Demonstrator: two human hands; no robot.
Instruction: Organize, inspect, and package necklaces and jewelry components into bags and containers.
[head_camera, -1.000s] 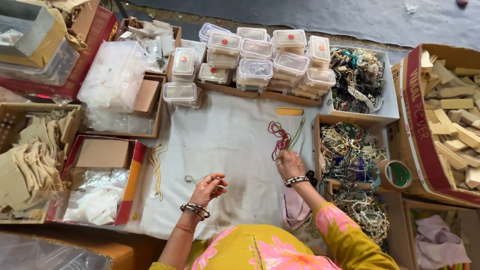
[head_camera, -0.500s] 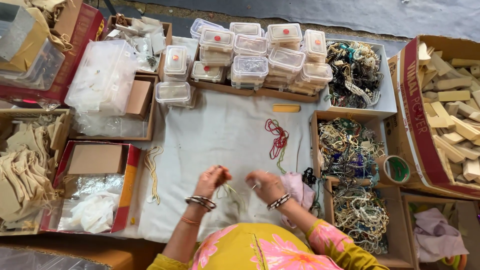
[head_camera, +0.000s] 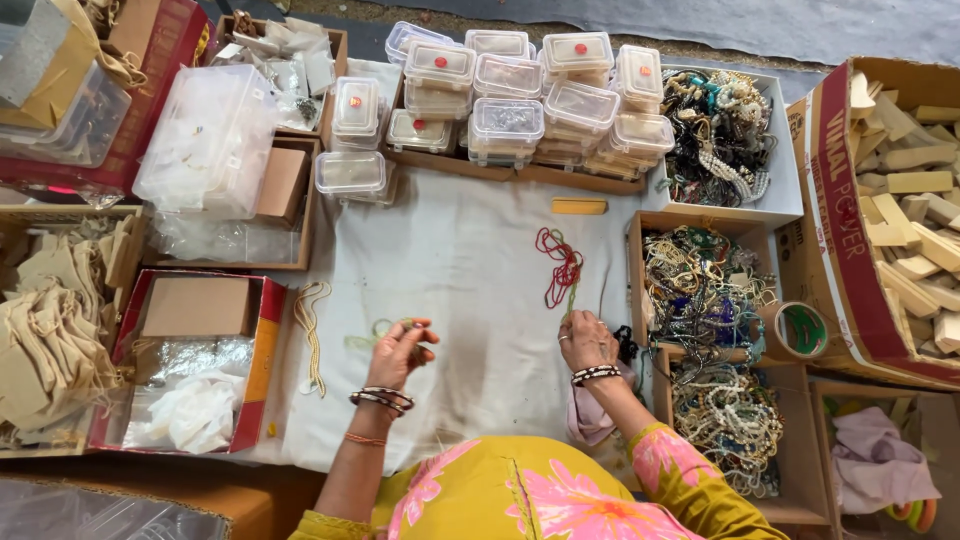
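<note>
My left hand (head_camera: 402, 350) is raised over the white cloth (head_camera: 460, 280), fingers pinched on a thin pale green cord (head_camera: 372, 332) that trails off to its left. My right hand (head_camera: 586, 340) rests on the cloth at the near end of a bunch of red and green cords (head_camera: 560, 266), its fingers touching the green strand. Both wrists wear bangles. A cream beaded string (head_camera: 312, 330) lies on the cloth left of my left hand.
Stacked clear plastic boxes (head_camera: 520, 100) line the far edge. Cardboard boxes of tangled bead necklaces (head_camera: 700, 285) sit at the right, with a tape roll (head_camera: 800, 330) and a carton of wooden pieces (head_camera: 920, 200). Cloth pouches (head_camera: 50, 330) and bagged items fill boxes at the left.
My hands were together at the cloth's near edge half a second ago. Now the left has drawn away leftward with the green cord and the right has reached back to the red and green bunch.
</note>
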